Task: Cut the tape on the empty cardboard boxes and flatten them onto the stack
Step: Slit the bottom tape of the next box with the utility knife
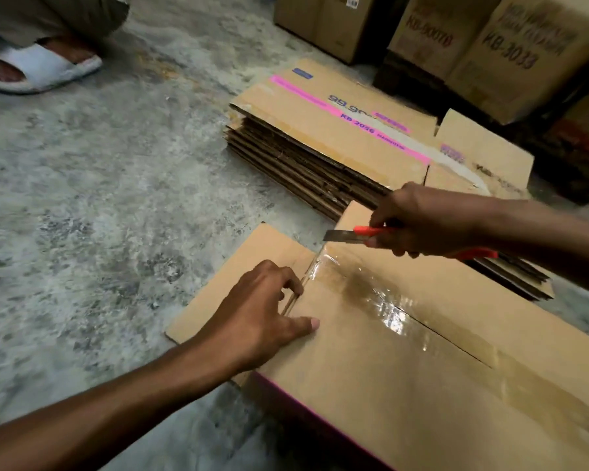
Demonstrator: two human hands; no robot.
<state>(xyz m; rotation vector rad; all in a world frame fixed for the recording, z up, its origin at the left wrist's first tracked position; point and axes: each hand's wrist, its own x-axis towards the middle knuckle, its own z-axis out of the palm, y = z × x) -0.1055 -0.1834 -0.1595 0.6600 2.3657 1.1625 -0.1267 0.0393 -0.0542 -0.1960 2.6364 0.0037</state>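
Nearest the viewer, a brown cardboard box (pixel 422 362) sealed with a glossy strip of clear packing tape (pixel 391 311) lies on the grey concrete floor (pixel 82 215). The tape's long axis follows the centre seam, running from the far-left end of the box toward the near right. The left hand (pixel 259 314) rests palm-down at the far-left end, fingers spread and unclenched, their tips at the edge where a side flap (pixel 242 283) folds out flat; it grips nothing and appears to steady the box. Just beyond, the right hand (pixel 425 222) is clenched around an orange-handled utility knife (pixel 364 232), whose bare blade points left and hovers just above the tape's far-left end, apparently not yet in it. The coming cut therefore turns on one relation: the seam extends from the blade tip toward the near right, so a draw along that axis, away from the left fingers, seems called for. The right hand is nearer the start of the tape. Farther off lies the stack of flattened cardboard boxes (pixel 320 154) with pink printed stripes, just beside the box. Beyond that stand upright printed cartons (pixel 490 45), and at far left a foot in a white sandal (pixel 41 68).
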